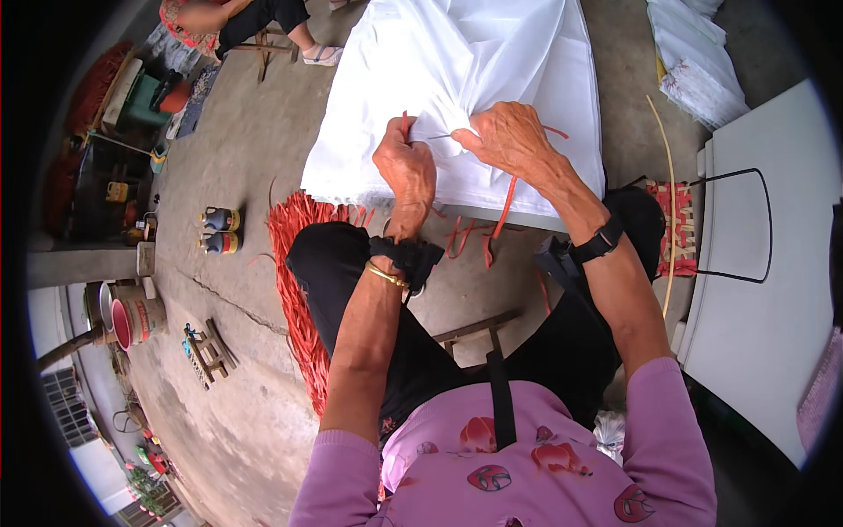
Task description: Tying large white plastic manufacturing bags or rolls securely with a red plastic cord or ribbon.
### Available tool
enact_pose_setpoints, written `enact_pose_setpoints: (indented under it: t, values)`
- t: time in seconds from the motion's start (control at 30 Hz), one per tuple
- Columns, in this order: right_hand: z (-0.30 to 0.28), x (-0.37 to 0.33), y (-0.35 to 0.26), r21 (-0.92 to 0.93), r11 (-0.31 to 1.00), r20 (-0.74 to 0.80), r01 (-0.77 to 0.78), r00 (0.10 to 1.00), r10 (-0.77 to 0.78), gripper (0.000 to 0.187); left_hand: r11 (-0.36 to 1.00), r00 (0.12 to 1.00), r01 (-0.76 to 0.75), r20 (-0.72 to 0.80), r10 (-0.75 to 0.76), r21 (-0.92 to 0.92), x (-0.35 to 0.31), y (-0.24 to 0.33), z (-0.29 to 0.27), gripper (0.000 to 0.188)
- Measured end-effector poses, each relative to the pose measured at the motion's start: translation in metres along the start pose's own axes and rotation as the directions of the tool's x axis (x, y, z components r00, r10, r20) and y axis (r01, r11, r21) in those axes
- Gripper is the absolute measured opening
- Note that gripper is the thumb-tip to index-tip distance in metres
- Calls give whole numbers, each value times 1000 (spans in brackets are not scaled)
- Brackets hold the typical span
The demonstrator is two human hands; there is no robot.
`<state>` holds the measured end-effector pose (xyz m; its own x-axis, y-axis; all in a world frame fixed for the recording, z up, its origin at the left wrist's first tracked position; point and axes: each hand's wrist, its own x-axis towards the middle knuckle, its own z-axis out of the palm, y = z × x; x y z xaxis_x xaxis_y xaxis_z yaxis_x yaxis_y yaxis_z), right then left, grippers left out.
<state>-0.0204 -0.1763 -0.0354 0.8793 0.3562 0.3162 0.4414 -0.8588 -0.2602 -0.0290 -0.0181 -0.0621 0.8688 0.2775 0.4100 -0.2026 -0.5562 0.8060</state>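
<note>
A stack of white sack-like cloth (378, 61) lies before my knees, its top layer gathered into folds. My left hand (406, 167) is closed at the cloth's near part, with the end of a red strip (405, 123) sticking up from its fingers. Just to its right, my right hand (512, 139) is closed on the bunched cloth. A thin dark needle-like piece (440, 136) shows between the hands, by the right thumb; which fingers hold it is unclear. Another red strip (506, 207) hangs below my right hand.
A heap of red strips (303, 281) lies beside my left leg. At the right stand a white panel (764, 228) and a red woven seat (673, 230). Two dark bottles (219, 230) and a small wooden stool (211, 353) are on the floor at left. Another person (255, 26) sits far left.
</note>
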Motion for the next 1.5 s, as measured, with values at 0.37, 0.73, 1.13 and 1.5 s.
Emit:
enact_pose_setpoints:
  t: [0.37,0.73,1.13,1.5]
  values:
    - [-5,8,-2,530,769,82,-358,924,374,58,930,943,154,332,-37,-333,-13,37,-25,35]
    - [-18,7,-2,400,839,32,-369,920,390,55,949,890,304,380,-250,-87,-32,-7,34,21]
    - [-21,1,20,-31,996,-10,-83,997,82,45,950,934,310,178,-311,32,2,-35,21,12]
    - [-36,-7,15,140,987,-63,-72,995,82,35,874,867,-385,441,232,297,30,45,15,13]
